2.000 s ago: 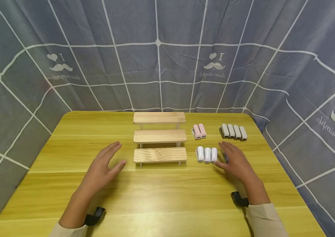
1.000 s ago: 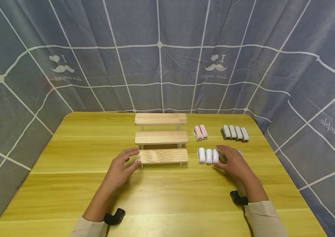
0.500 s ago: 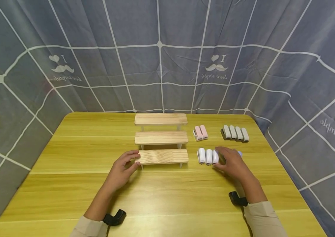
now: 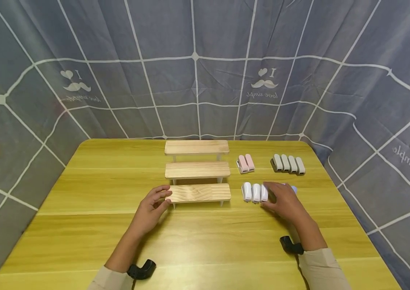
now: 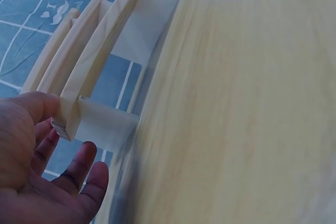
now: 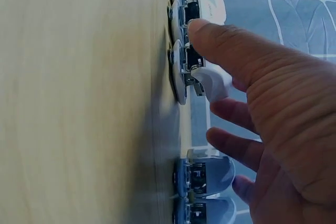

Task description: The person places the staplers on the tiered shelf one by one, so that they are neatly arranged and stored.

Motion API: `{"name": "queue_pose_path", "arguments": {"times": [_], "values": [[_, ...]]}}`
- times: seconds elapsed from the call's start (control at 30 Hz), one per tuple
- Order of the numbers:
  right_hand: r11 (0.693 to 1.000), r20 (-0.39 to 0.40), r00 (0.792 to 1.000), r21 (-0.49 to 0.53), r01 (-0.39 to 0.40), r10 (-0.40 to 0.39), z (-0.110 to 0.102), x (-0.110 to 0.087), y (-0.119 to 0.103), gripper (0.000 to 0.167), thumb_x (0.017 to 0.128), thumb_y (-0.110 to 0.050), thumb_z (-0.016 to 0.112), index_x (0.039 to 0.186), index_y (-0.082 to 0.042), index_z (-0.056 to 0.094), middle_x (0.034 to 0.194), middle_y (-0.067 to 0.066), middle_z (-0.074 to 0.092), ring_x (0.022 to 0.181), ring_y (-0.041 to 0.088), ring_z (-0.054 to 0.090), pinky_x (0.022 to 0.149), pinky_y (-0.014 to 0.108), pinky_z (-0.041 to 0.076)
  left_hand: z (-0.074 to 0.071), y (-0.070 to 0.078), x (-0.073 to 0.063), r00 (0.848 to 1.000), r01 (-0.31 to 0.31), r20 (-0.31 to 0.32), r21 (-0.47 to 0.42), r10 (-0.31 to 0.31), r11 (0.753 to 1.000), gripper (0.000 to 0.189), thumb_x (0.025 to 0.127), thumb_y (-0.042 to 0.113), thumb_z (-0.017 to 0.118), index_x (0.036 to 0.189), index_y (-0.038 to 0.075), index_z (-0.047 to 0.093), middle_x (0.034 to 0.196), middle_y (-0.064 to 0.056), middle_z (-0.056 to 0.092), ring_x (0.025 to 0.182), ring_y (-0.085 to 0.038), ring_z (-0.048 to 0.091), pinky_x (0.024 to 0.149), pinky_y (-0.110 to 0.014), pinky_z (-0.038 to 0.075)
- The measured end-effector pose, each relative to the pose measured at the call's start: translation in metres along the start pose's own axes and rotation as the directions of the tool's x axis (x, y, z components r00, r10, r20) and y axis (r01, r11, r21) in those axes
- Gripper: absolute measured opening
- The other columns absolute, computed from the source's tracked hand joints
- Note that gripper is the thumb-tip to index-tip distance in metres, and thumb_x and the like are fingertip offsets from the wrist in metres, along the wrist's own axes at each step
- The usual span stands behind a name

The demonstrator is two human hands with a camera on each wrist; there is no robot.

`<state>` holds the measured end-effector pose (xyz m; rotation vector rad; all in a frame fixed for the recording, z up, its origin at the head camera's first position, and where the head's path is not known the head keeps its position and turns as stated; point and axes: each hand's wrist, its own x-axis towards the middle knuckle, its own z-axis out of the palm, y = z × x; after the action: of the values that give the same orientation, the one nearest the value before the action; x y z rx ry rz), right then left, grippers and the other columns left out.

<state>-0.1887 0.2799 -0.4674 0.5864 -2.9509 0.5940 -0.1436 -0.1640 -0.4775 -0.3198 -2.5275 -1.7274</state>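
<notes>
My left hand [image 4: 149,208] is at the left end of the lowest step of a three-tier wooden display stand [image 4: 199,193]. Thumb and fingers grip that end; the left wrist view shows the thumb against the board [image 5: 68,114] and the other fingers loosely bent beneath. My right hand [image 4: 285,202] is at the row of three small white stapler-like devices with rounded levers [image 4: 247,192]. It pinches the rightmost stapler-like device [image 6: 212,83], thumb in front and fingers behind, its lever leaning. Blue ones [image 6: 218,174] sit beyond the fingers, mostly hidden by the hand in the head view.
Two pink devices [image 4: 245,163] of similar shape stand behind the white row. Several grey ones [image 4: 289,164] line up at the back right. The yellow wood-grain table [image 4: 197,249] is enclosed by a grey grid-patterned curtain [image 4: 175,80].
My left hand has moved right and forward onto the end of the lowest step. My right hand has shifted slightly and closed round the rightmost white device. The stand and rows stay in place.
</notes>
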Motion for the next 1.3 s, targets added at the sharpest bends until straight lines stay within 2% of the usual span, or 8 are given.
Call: {"name": "queue_pose_path", "arguments": {"times": [0.23, 0.33, 0.7, 1.3], "values": [[1.0, -0.014, 1.0, -0.008, -0.01, 0.01, 0.002, -0.001, -0.001, 0.066, 0.082, -0.021, 0.083, 0.136, 0.004, 0.055, 0.131, 0.023, 0.06, 0.123, 0.043, 0.052, 0.108, 0.065, 0.023, -0.002, 0.033, -0.006, 1.0, 0.014, -0.005, -0.004, -0.014, 1.0, 0.027, 0.098, 0.002, 0.061, 0.123, -0.008, 0.064, 0.14, -0.017, 0.051, 0.124, -0.035, 0.053, 0.096, -0.052, 0.047], [1.0, -0.017, 1.0, -0.018, -0.015, 0.015, 0.003, -0.001, -0.001, 0.064, 0.083, -0.021, 0.082, 0.136, 0.004, 0.056, 0.13, 0.023, 0.06, 0.123, 0.042, 0.053, 0.108, 0.065, 0.024, -0.003, 0.038, -0.007, 1.0, 0.026, -0.003, -0.007, -0.027, 1.0, 0.027, 0.098, 0.002, 0.061, 0.123, -0.008, 0.064, 0.14, -0.016, 0.052, 0.124, -0.034, 0.053, 0.097, -0.052, 0.047], [1.0, -0.027, 1.0, -0.017, -0.016, 0.015, 0.005, -0.001, 0.002, 0.06, 0.084, -0.018, 0.081, 0.134, 0.004, 0.057, 0.129, 0.023, 0.06, 0.122, 0.042, 0.053, 0.109, 0.065, 0.023, -0.003, 0.033, -0.006, 1.0, 0.025, 0.0, -0.01, -0.025, 1.0, 0.029, 0.099, 0.003, 0.061, 0.125, -0.008, 0.063, 0.142, -0.016, 0.05, 0.125, -0.035, 0.053, 0.096, -0.053, 0.047], [0.998, -0.029, 0.999, 0.055, -0.018, 0.02, 0.007, 0.0, 0.006, 0.06, 0.081, -0.017, 0.084, 0.131, 0.004, 0.059, 0.127, 0.023, 0.062, 0.12, 0.043, 0.054, 0.109, 0.067, 0.018, -0.003, 0.034, -0.006, 1.0, 0.016, -0.004, -0.007, -0.016, 1.0, 0.03, 0.099, 0.003, 0.061, 0.126, -0.008, 0.063, 0.142, -0.017, 0.05, 0.125, -0.036, 0.052, 0.096, -0.054, 0.046]]}}
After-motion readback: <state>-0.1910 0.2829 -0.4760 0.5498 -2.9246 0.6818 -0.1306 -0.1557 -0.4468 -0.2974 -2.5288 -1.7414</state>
